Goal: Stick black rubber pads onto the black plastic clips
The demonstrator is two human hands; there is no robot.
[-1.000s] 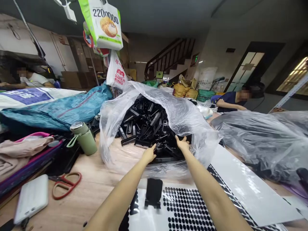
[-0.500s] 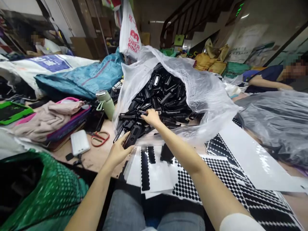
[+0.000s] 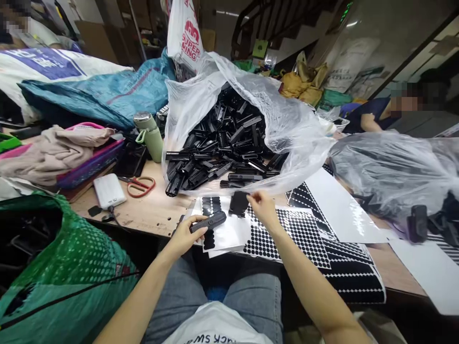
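Observation:
My left hand [image 3: 182, 235] is closed round a long black plastic part [image 3: 210, 221], held over the table's front edge. My right hand [image 3: 262, 207] hovers above a white sheet of black round stickers [image 3: 287, 234], its fingers pinched together beside a small black piece [image 3: 238, 202] lying on the sheet; whether anything is in the pinch I cannot make out. Just beyond, a clear plastic bag [image 3: 287, 129] lies open, spilling a heap of black plastic parts [image 3: 222, 148] onto the wooden table [image 3: 150, 212].
A green flask [image 3: 149, 135], red scissors [image 3: 138, 186] and a white power bank [image 3: 109, 190] sit at the left. A green mesh bag [image 3: 60, 267] is by my left knee. Another bag of dark parts [image 3: 394, 172] lies right. Two other people sit at the back.
My left hand has drawn one black part out of the heap toward me. My right hand has left the bag and come down over the sticker sheet. The view has tilted lower.

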